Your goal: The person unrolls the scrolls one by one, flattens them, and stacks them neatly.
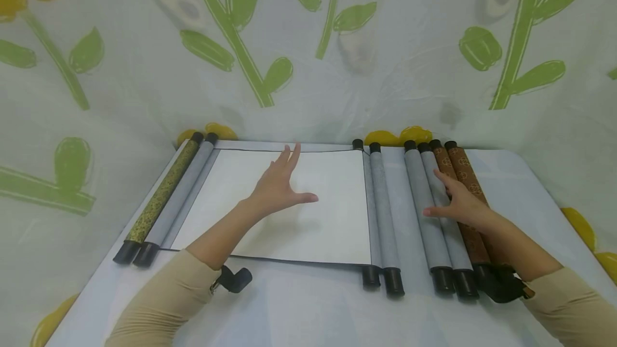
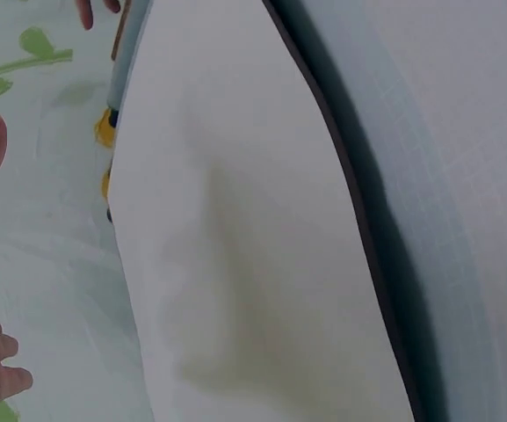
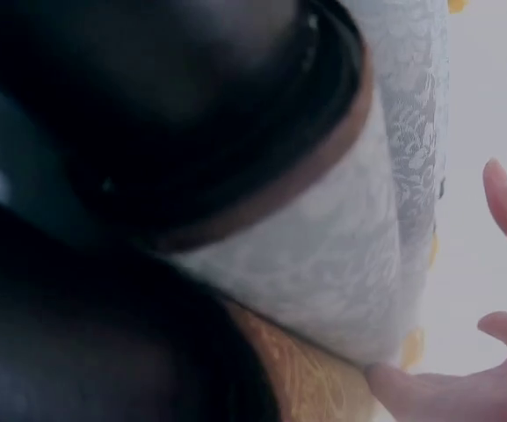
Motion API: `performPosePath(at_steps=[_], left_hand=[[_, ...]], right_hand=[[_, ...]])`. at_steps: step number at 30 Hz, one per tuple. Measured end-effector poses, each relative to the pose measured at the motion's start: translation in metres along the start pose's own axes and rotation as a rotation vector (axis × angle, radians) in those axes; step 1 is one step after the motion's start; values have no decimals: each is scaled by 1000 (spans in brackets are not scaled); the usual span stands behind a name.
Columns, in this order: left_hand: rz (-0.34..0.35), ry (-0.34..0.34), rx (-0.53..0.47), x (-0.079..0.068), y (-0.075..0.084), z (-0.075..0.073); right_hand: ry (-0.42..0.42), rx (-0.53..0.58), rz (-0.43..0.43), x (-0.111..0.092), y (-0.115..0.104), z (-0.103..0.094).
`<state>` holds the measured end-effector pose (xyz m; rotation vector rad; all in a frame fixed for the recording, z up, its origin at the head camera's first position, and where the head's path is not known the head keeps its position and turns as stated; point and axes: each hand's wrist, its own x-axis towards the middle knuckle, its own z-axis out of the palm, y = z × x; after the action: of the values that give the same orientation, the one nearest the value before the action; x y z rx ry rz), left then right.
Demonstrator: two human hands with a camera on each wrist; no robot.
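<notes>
A white scroll sheet (image 1: 308, 213) lies unrolled on the table, with black-capped rods along its sides. My left hand (image 1: 277, 186) hovers over it with straight, spread fingers and casts a soft shadow on the sheet (image 2: 262, 220) in the left wrist view. On the right, my other hand (image 1: 463, 205) is over a row of rolled scrolls, thumb out across the grey ones (image 1: 426, 208) and fingers stretched forward beside the brown patterned ones (image 1: 465, 175). In the right wrist view a fingertip (image 3: 394, 387) is right at the grey floral roll (image 3: 323, 255); nothing is gripped.
At the sheet's left lie a gold-green patterned roll (image 1: 164, 191) and a grey roll (image 1: 185, 186). Another grey roll (image 1: 385, 208) borders its right side. A curtain with a leaf print (image 1: 308, 84) hangs behind the pale table (image 1: 299, 309).
</notes>
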<state>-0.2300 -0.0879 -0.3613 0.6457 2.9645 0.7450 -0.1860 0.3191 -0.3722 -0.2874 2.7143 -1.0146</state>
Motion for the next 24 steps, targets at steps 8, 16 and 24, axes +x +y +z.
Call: performPosePath(at_steps=[8, 16, 24], left_hand=[[47, -42, -47, -1, 30, 19], [126, -96, -61, 3, 63, 36], [188, -121, -62, 12, 84, 60]], right_hand=[[-32, 83, 47, 2, 5, 2], [-47, 97, 86, 9, 8, 3], [-46, 75, 94, 12, 7, 2]])
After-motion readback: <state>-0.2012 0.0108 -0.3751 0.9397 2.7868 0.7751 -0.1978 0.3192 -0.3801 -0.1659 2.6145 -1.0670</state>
